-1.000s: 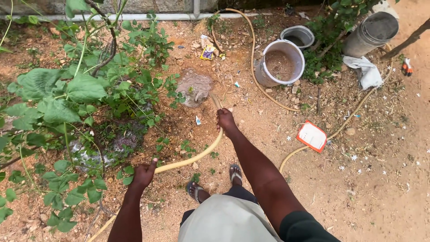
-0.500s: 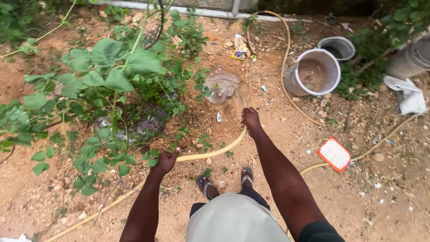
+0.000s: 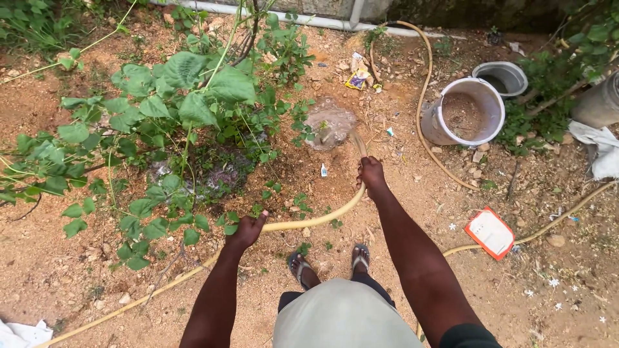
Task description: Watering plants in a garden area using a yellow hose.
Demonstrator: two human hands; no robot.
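A yellow garden hose (image 3: 309, 222) curves over sandy ground in front of me. My right hand (image 3: 372, 174) grips it close to its nozzle end, which points at a foamy puddle of water (image 3: 331, 125) by the plant base. My left hand (image 3: 247, 231) holds the hose further back, at the edge of a leafy green shrub (image 3: 180, 109). Wet dark soil lies under the shrub. My two sandalled feet (image 3: 329, 261) stand just behind the hose.
A white bucket with soil (image 3: 465, 114) lies tilted at the right, a grey bucket (image 3: 503, 75) behind it. A red-edged white packet (image 3: 491, 232) lies on the sand. A white cloth (image 3: 601, 147) is at far right, a grey pipe (image 3: 303, 19) along the wall.
The view has swung left and down, so shrub and buckets shifted right in the frame. Both hands keep their hold on the hose; the puddle stays in front of the nozzle.
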